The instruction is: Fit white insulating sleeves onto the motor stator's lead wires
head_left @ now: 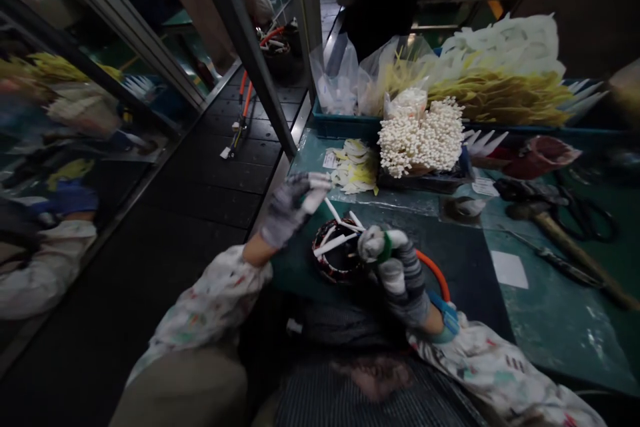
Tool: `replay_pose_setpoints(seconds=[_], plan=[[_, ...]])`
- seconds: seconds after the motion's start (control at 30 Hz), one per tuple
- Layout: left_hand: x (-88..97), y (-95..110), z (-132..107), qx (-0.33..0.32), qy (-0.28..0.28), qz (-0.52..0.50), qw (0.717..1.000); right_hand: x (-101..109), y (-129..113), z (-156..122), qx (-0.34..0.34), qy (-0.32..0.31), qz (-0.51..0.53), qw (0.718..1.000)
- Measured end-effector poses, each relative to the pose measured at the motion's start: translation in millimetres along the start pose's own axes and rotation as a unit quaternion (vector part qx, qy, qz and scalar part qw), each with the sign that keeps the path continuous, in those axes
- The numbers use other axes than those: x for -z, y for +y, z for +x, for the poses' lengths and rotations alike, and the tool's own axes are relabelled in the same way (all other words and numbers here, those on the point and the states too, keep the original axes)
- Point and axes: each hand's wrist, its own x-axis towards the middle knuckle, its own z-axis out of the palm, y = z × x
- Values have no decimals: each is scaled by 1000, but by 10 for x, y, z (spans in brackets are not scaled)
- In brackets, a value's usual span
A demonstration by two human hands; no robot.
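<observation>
Two gloved hands: left hand (293, 210) closed on a white tube (315, 200), long axis toward 2 o'clock; right hand (395, 273) pinched narrowly on a second tube (335, 245). Wire coil (337, 255) sits between them, at 4 o'clock from the left hand, 9 o'clock from the right.

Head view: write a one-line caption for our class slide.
Gloved left hand grips a white strip above a dark wire-wound coil, gloved right hand at its rim, on a green bench.
</observation>
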Motion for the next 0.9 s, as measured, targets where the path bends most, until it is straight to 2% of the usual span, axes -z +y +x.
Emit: replay_pose_setpoints(seconds=[0.03,0.07,0.13,0.23,0.3,0.47,0.6,0.9], plan=[[-93,-142,173,23,-39,32,998,26,22,-10,-2,-19,1,1000],[-209,-263,348,33,-103,60,992,61,36,-18,-3,-26,7,1000],[-462,-424,674,40,-182,95,978,138,49,-31,-12,-41,10,999],[-758,-463,1010,50,-253,158,953,208,60,-51,-19,-53,14,998],[-858,-414,1115,62,-282,200,936,213,64,-55,-16,-59,16,998],[-884,-320,1160,74,-338,254,903,177,26,-1,-7,-74,19,997],[-862,-316,1169,71,-356,278,889,160,-8,37,4,-79,32,996],[-802,-278,1056,33,-365,276,889,165,55,13,4,-75,20,997]])
